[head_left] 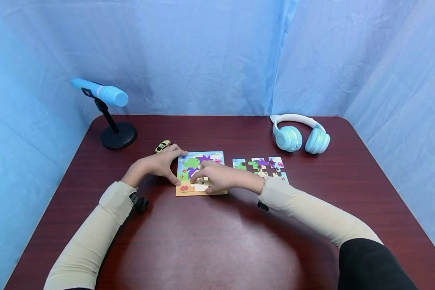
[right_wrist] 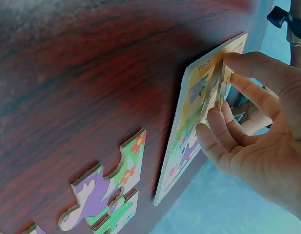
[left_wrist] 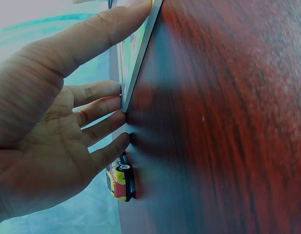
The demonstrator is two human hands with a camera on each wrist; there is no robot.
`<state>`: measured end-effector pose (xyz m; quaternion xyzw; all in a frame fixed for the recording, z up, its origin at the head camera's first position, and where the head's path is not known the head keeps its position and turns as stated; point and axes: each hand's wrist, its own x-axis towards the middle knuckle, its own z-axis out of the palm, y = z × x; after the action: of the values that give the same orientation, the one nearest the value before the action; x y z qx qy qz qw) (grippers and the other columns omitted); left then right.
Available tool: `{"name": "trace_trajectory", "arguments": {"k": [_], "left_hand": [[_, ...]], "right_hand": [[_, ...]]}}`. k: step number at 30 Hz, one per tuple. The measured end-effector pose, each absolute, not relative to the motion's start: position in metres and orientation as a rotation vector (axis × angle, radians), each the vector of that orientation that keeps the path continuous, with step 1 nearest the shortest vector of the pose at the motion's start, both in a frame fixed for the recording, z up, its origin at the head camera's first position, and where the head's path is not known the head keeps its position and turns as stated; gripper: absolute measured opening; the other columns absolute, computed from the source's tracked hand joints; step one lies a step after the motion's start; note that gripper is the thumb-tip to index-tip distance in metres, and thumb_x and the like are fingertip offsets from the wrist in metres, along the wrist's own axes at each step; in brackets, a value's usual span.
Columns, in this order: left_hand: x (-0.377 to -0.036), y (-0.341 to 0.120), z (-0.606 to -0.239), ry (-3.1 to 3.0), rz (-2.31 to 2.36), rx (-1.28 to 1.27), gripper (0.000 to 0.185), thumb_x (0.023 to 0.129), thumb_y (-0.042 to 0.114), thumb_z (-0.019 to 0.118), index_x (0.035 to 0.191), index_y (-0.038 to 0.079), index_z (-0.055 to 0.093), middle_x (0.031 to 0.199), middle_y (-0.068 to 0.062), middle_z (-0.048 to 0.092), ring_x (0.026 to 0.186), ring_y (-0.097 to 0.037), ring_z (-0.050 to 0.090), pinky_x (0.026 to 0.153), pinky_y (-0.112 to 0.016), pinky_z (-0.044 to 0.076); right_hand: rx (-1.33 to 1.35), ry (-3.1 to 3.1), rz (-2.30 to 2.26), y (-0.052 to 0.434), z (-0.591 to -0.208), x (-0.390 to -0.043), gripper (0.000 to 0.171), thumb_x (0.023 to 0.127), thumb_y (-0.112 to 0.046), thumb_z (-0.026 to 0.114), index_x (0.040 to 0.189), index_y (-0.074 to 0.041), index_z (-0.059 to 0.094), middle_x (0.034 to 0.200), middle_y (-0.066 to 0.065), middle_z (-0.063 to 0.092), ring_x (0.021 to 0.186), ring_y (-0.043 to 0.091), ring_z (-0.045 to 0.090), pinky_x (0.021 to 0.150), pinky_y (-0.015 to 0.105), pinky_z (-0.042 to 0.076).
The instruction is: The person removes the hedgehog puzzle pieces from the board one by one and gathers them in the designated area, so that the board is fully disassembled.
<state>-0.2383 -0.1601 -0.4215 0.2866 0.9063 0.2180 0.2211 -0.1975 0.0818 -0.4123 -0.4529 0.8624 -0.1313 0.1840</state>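
Note:
A colourful cartoon jigsaw board [head_left: 201, 193] lies flat on the table. My left hand [head_left: 161, 162] rests at its left side, thumb on the near corner and fingertips against the far corner, fingers spread and fairly straight. Over the lower part of the board, my right hand [head_left: 219, 176] pinches a puzzle piece [right_wrist: 221, 92] between thumb and fingers. That piece is tilted on the board in the right wrist view; its picture is mostly hidden. Right of the board lie several loose puzzle pieces [head_left: 259, 162], partly covered by my right forearm in the head view.
A small toy car [head_left: 162, 146] sits just beyond my left hand. At the back left stands a blue microphone [head_left: 110, 96] on a black round-based stand [head_left: 118, 136]. Blue and white headphones [head_left: 289, 139] lie at the back right. Blue cloth [head_left: 203, 56] hangs around the dark red table [head_left: 210, 241].

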Motion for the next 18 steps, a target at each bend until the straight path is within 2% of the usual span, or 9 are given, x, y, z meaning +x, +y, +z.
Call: {"name": "trace_trajectory", "arguments": {"k": [7,18], "left_hand": [[-0.2382,-0.1601,-0.4212,2.509,0.601,0.791,0.101,0.076,0.034,0.091,0.155,0.002,0.037,0.144,-0.017,0.041,0.134,-0.033,0.038,0.114,-0.055,0.04],[-0.2388,-0.1606,-0.4234,2.506,0.605,0.796,0.101,0.075,0.034,0.091,0.155,0.002,0.038,0.144,-0.017,0.042,0.134,-0.033,0.039,0.113,-0.055,0.041]], "right_hand": [[-1.305,2.47,-0.345,0.0816,-0.4123,-0.1951,0.046,0.08,-0.01,0.079,0.125,-0.015,0.072,0.108,0.009,0.06,0.092,0.018,0.045,0.076,0.029,0.043],[-1.292,2.473,-0.362,0.0861,-0.4123,-0.1944,0.047,0.081,-0.01,0.077,0.127,-0.017,0.071,0.108,0.009,0.06,0.089,0.016,0.046,0.073,0.027,0.041]]}}
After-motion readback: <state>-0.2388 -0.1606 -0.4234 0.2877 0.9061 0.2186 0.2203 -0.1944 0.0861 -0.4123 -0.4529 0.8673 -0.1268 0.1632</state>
